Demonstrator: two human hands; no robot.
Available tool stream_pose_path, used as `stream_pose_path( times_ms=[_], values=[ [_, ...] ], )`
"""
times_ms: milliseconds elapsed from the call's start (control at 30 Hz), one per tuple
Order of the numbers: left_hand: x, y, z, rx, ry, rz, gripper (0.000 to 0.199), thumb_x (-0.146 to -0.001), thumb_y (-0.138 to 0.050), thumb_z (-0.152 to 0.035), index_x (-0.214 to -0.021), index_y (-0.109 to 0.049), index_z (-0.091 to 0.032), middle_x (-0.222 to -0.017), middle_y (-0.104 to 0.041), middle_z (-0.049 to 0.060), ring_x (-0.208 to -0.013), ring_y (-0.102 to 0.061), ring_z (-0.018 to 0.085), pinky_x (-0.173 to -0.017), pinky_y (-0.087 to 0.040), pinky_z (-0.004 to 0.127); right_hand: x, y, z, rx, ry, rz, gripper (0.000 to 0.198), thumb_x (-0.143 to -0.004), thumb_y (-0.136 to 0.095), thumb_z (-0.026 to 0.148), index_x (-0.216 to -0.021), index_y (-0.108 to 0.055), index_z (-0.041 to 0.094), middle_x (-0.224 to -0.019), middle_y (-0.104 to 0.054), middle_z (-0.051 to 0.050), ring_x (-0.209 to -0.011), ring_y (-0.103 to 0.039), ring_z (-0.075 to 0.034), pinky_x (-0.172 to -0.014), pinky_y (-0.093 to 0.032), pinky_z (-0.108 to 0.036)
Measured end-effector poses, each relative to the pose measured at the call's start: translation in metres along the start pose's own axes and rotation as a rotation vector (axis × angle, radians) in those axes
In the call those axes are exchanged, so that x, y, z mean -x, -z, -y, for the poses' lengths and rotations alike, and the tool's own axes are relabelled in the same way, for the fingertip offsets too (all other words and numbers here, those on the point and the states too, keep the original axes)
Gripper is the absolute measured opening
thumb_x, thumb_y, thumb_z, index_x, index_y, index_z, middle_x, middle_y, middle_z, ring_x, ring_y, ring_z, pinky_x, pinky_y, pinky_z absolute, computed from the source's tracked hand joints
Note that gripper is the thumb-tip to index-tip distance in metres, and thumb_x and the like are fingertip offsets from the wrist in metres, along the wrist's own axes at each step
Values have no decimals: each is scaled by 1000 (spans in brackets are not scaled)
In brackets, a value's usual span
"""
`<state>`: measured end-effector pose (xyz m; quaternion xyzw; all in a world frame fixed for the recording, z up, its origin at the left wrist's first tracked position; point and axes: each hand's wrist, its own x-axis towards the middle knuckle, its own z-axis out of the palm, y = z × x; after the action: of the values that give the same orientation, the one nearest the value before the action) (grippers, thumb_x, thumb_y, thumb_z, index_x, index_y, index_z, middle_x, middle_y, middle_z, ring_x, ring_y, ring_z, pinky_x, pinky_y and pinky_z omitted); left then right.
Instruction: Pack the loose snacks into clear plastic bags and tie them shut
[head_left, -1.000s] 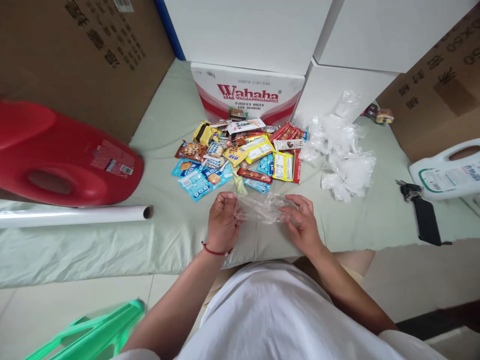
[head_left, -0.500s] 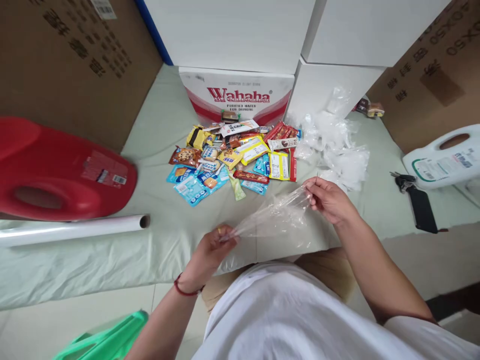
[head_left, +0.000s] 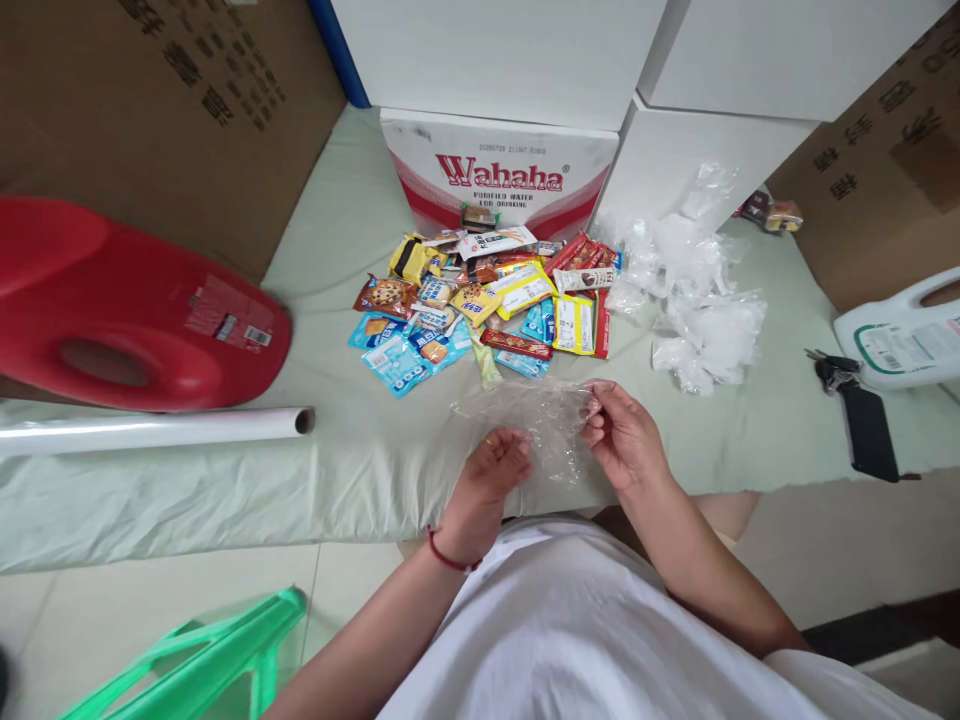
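Just over the near edge of the cloth-covered table (head_left: 360, 460), with a clear plastic bag (head_left: 555, 415) slack and crumpled between left hand (head_left: 491, 475) and right hand (head_left: 626, 440). No longer drawn out long and slanting, as half a second ago; brought closer together now, and gathered into loose folds. Pinches the bag's right end between right thumb and fingertips, with no gap showing. Curls the left fingers nearly together against the bag's lower part; cannot tell whether gripping it or only touching. Suggests, as a judgement, a change of hold rather than a settled one. Shows nothing inside the bag, and gives no clear sight of its mouth. Leaves the wrapped snacks (head_left: 487, 300) seemingly undisturbed just beyond, heaped before the water box (head_left: 517, 175), and the pile of crumpled clear bags (head_left: 709, 335) off to the right, apart from both hands.
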<state>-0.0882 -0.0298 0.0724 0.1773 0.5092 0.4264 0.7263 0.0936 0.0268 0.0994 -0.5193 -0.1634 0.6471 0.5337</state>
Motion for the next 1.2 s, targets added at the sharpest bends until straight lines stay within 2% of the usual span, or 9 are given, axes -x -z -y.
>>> stream_pose_path(
  times_ms=[167,300,533,633,733,833,933,1067,1200],
  values=[
    [-13,9,-8,165,-8,-64,50,-67,-92,-45,-86,-52,-21,-82,-68,-1,-83,-70,14,-76,-57,26,-6,25,24,101,-68,74,42,-65,-94,42,-89,-67,20,-63,-48,7,-46,-34,-3,-35,-27,-12],
    [-8,27,-18,148,-49,-143,49,-71,-89,-40,-88,-47,-22,-66,-53,-11,-47,-48,4,-54,-48,19,-27,57,49,201,-113,56,42,-61,-96,38,-88,-70,19,-62,-48,7,-46,-30,-3,-34,-21,-13],
    [-5,48,-20,-153,-12,-161,41,-77,-80,-47,-89,-49,-22,-60,-44,-12,-40,-29,3,-43,-36,18,-70,80,44,369,-61,27,50,-56,-98,44,-87,-68,17,-61,-49,7,-48,-33,-3,-39,-22,-14],
    [-1,55,-17,-399,-173,-293,36,-79,-76,-46,-94,-54,-22,-69,-51,-7,-50,-43,10,-48,-40,23,-73,79,35,454,12,8,52,-58,-95,50,-89,-68,18,-60,-49,7,-49,-37,-5,-41,-24,-17],
    [14,51,-20,-728,-595,-615,26,-84,-73,-35,-101,-59,-21,-89,-59,1,-70,-55,16,-65,-47,28,-72,76,29,513,36,14,53,-61,-93,54,-89,-67,19,-60,-50,7,-50,-39,-6,-42,-25,-19],
    [21,33,-25,-979,-903,-476,12,-92,-63,-24,-103,-66,-23,-96,-65,5,-82,-61,20,-79,-50,32,-73,71,26,535,50,57,56,-60,-92,59,-90,-66,20,-60,-48,7,-50,-38,-7,-42,-25,-20],
    [-1,13,-19,-1272,-933,-93,25,-97,-51,-23,-112,-72,-22,-108,-74,11,-106,-68,27,-95,-51,41,-73,68,25,544,116,20,61,-62,-90,65,-97,-65,22,-63,-51,7,-53,-42,-9,-44,-31,-21],
    [-45,7,4,-1579,-773,-157,46,-102,-40,-26,-142,-62,-17,-151,-60,18,-143,-52,35,-120,-35,56,-56,69,18,593,104,-76,71,-72,-80,73,-120,-60,24,-84,-70,1,-52,-42,-8,-44,-30,-22],
    [-55,15,21,-1663,-758,-163,57,-106,-34,-35,-158,-45,-15,-166,-42,18,-155,-39,34,-126,-23,60,-24,71,-2,463,-171,142,95,-63,-92,58,-140,-47,27,-87,-72,3,-47,-33,-5,-43,-19,-20]
  ],
)
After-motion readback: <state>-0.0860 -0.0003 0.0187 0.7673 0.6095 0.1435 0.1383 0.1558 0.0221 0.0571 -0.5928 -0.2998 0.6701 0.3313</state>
